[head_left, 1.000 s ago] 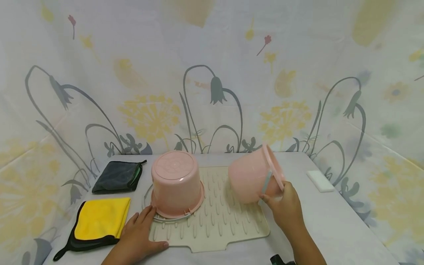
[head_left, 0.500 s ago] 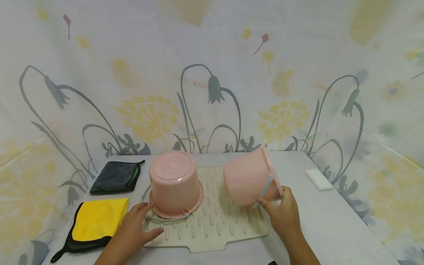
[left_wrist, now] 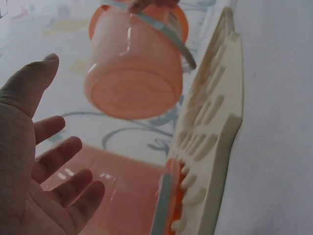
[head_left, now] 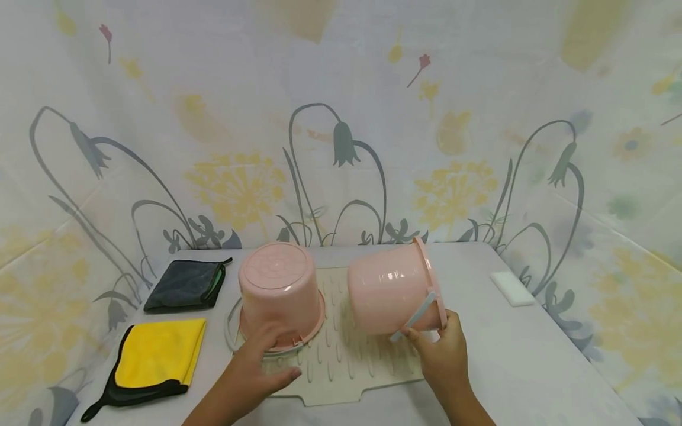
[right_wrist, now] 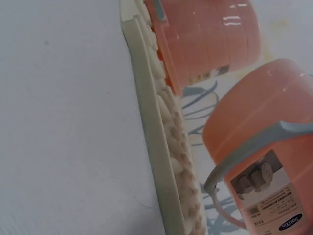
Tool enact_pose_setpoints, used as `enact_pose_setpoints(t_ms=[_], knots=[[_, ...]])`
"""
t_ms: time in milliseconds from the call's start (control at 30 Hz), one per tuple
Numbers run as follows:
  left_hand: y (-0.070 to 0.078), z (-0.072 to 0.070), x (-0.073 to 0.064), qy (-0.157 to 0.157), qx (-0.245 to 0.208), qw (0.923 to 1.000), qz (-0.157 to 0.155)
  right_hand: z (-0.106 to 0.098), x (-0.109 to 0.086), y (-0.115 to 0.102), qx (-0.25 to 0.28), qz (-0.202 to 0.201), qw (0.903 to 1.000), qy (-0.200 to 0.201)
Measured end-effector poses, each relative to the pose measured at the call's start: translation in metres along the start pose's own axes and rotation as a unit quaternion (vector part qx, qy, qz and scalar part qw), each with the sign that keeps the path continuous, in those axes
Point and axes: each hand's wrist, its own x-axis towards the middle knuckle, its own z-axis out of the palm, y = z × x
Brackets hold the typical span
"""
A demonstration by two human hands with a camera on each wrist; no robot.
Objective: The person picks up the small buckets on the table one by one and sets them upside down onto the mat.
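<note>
My right hand (head_left: 443, 356) grips a pink bucket (head_left: 380, 290) by its rim and pale grey handle (head_left: 418, 316). This bucket lies tilted on its side in the air, mouth to the right, above a cream ridged drying mat (head_left: 341, 381). A printed label (right_wrist: 264, 188) shows on its wall in the right wrist view. On the mat's left part stands another pink bucket (head_left: 277, 275), upside down, its handle round the base. My left hand (head_left: 247, 370) is in front of that bucket, fingers spread and holding nothing; the left wrist view shows its thumb (left_wrist: 36, 81) apart from the fingers.
At left lie a folded yellow cloth with black edging (head_left: 160, 352) and a folded dark grey cloth (head_left: 183, 285) behind it. A white sponge-like block (head_left: 511, 289) lies near the table's right edge. A flower-print curtain (head_left: 341, 118) hangs close behind the table.
The held bucket has shifted left over the mat with my right hand. My left hand has left the upturned bucket's left side and moved right, in front of it.
</note>
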Motion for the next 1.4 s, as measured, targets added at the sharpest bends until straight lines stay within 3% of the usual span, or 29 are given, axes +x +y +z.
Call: enact_pose_setpoints(t_ms=[167,367,533,667,1100,1400], knots=[[0.008,0.027,0.01,-0.016,-0.049,0.9983,0.027,0.006,-0.005,0.003,0.019,0.001,0.9998,0.003],[0.016,0.046,0.026,-0.045,-0.091,0.9934,0.052,0.005,-0.007,0.003,0.053,0.015,0.9985,0.0],[0.025,0.06,0.039,-0.037,-0.115,0.9913,0.053,0.003,-0.007,0.005,0.09,0.058,0.9941,0.018],[0.033,0.07,0.049,-0.034,-0.118,0.9908,0.057,0.004,-0.008,0.006,0.107,0.063,0.9914,0.041],[0.043,0.079,0.076,-0.023,-0.133,0.9868,0.089,0.006,-0.012,0.008,0.188,0.014,0.9804,0.057],[0.049,0.079,0.084,-0.021,-0.115,0.9886,0.094,0.003,-0.013,0.011,0.234,0.009,0.9722,-0.002]])
